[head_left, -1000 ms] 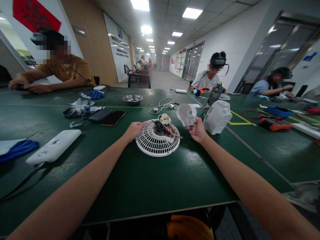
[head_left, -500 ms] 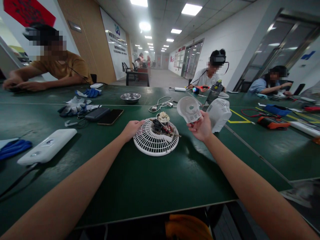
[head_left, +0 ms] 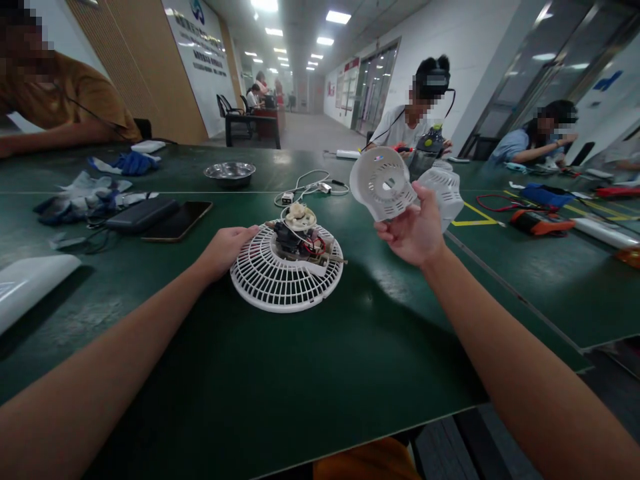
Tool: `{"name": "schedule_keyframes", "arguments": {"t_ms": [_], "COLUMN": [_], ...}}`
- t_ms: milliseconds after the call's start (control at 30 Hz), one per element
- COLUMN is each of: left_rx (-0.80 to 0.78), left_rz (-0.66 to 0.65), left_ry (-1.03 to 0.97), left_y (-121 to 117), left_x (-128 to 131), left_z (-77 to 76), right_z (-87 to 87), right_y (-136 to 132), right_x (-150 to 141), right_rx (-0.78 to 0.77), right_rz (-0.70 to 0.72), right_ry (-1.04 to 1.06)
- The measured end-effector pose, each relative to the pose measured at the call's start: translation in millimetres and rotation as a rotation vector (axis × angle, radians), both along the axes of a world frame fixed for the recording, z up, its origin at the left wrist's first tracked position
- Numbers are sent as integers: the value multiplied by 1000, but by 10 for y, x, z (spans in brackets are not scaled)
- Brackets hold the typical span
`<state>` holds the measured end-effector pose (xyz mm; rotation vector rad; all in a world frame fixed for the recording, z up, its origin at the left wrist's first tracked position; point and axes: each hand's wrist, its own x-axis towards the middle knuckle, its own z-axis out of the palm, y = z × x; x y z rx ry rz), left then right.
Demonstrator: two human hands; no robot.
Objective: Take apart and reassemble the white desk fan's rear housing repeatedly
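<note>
A round white fan grille (head_left: 273, 288) lies on the green table with the fan's bare motor and wiring (head_left: 295, 241) on top of it. My left hand (head_left: 226, 252) grips the grille's left rim, its fingers partly hidden. Raised above the table to the right, a white plastic motor cover (head_left: 373, 185) with slots and a central hole is pinched between the thumb and fingers of my right hand (head_left: 416, 230). Just behind that hand stands another white slotted plastic housing (head_left: 446, 190), partly covered by it. A white cord (head_left: 300, 183) with a plug lies beyond the grille.
A metal bowl (head_left: 230, 175), a phone (head_left: 179, 221), a dark case (head_left: 143, 215) and gloves (head_left: 80, 197) lie to the left. An orange multimeter (head_left: 541, 223) and blue pouch (head_left: 547, 195) are at the right. Several people sit around the table.
My view has turned and moved closer, so the table things sit further left. My right hand has lifted the motor cover slightly and turned it. My left hand stays at the grille's rim.
</note>
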<state>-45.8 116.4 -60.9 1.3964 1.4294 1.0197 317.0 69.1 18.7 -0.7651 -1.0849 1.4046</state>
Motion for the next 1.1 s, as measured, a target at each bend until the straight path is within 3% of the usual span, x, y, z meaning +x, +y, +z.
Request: {"name": "schedule_keyframes", "arguments": {"t_ms": [233,300,500,667,800,933,1033,1100], "left_rx": [26,34,80,112,180,214,382,521], "left_rz": [-21,-18,-39,-18,-15,1,24,-31], "left_ry": [19,5,-9,49,145,247,356,424], "left_y": [24,24,6,8,-14,-54,-102,-150], "left_x": [-17,-20,-12,-9,5,17,38,68], "left_z": [-20,-32,-26,-19,-11,36,115,181], "right_z": [-62,-150,-347,-257,-242,-337,-400,-424], "right_y": [-28,-8,82,-19,-158,-194,-178,-165], "right_x": [150,172,34,-413,-771,-884,-868,-855], "right_rx": [-374,-394,-82,289,526,596,662,708], "right_rz": [396,375,-124,-309,-314,-208,-192,-217], "right_ry": [-220,-216,-45,-168,-446,-721,-818,-872]}}
